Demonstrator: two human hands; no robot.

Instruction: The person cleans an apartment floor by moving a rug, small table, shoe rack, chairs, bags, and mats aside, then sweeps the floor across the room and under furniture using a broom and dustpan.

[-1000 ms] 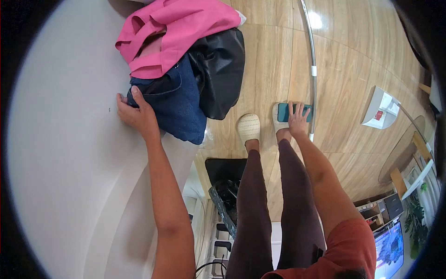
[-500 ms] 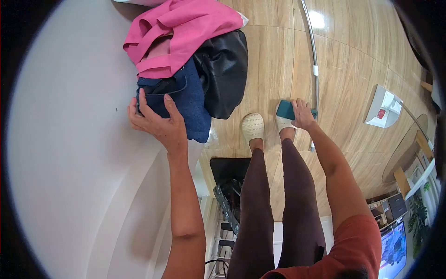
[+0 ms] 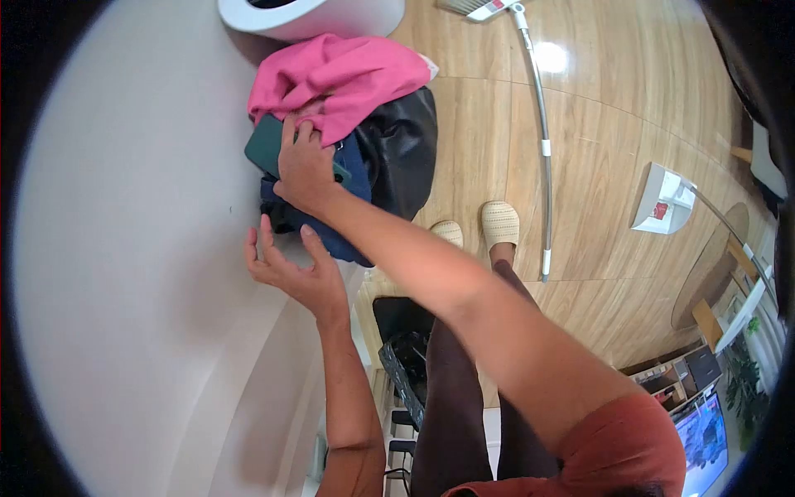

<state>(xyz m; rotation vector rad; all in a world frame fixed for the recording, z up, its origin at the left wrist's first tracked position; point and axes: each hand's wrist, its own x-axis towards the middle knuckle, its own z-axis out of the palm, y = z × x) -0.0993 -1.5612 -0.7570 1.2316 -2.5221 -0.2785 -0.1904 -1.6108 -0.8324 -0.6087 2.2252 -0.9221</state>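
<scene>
My right hand (image 3: 306,170) grips a dark green phone (image 3: 263,145) over the bags by the wall. Below it, my left hand (image 3: 300,277) has its fingers spread and curved at the near edge of a blue denim bag (image 3: 333,245); it holds nothing I can see. A pink cloth bag (image 3: 352,79) lies above the phone, its folds close to my right fingertips. To the right of the denim bag slumps a black leather-like bag (image 3: 406,149). My right hand and the phone cover much of the denim bag.
A white rounded container (image 3: 331,20) stands beyond the bags. A broom (image 3: 538,108) lies on the wood-look floor, and a white dustpan (image 3: 665,199) is farther right. A lined trash bin (image 3: 402,360) stands beside my legs. The white wall (image 3: 149,207) borders the left.
My right hand has carried the phone from above my foot leftward to the bags. My left hand has shifted slightly down from the denim bag's opening. The view has shifted, showing the white container and broom head.
</scene>
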